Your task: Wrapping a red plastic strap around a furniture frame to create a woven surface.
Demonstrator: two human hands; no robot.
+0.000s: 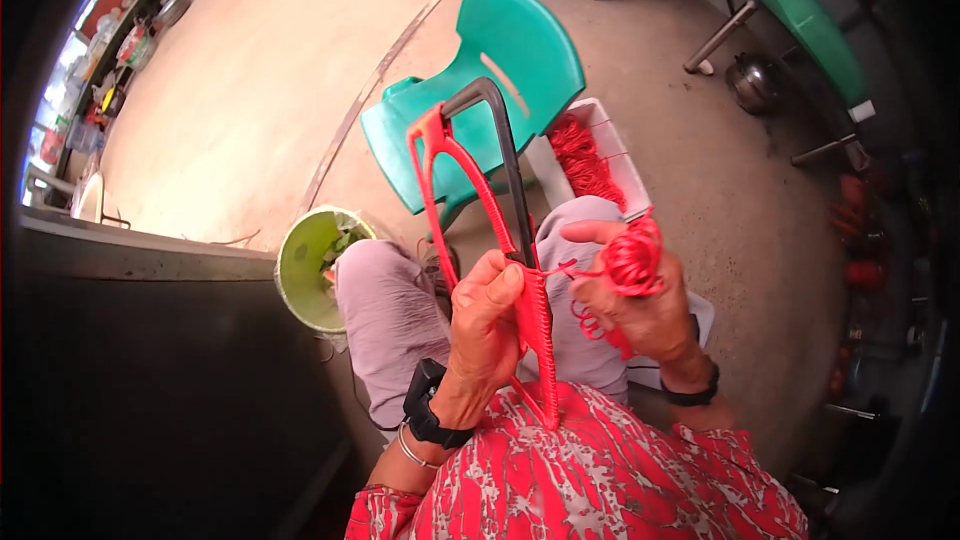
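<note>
Upright over my lap stands a curved black frame point(515, 170), much of it wrapped in red cord point(540, 340). My left hand point(480, 315) is closed round its lower part, the thumb pressed on the wrapping beside the bare black bar. A bundle of red cord point(634, 262) sits in my right hand point(655, 318), to the right of the frame. From the frame, a strand runs across to the right hand. Loose coils point(588, 320) dangle below those fingers. The far end of the frame overlaps a green plastic chair point(520, 40) in the picture.
Behind my knees, a white bin point(628, 175) holds more red cord point(583, 155). A lime-green bucket point(300, 275) with scraps inside stands by my left knee. A dark panel point(170, 360) lies at left. Another green chair point(810, 30) and a round dark pot point(755, 82) are at far right.
</note>
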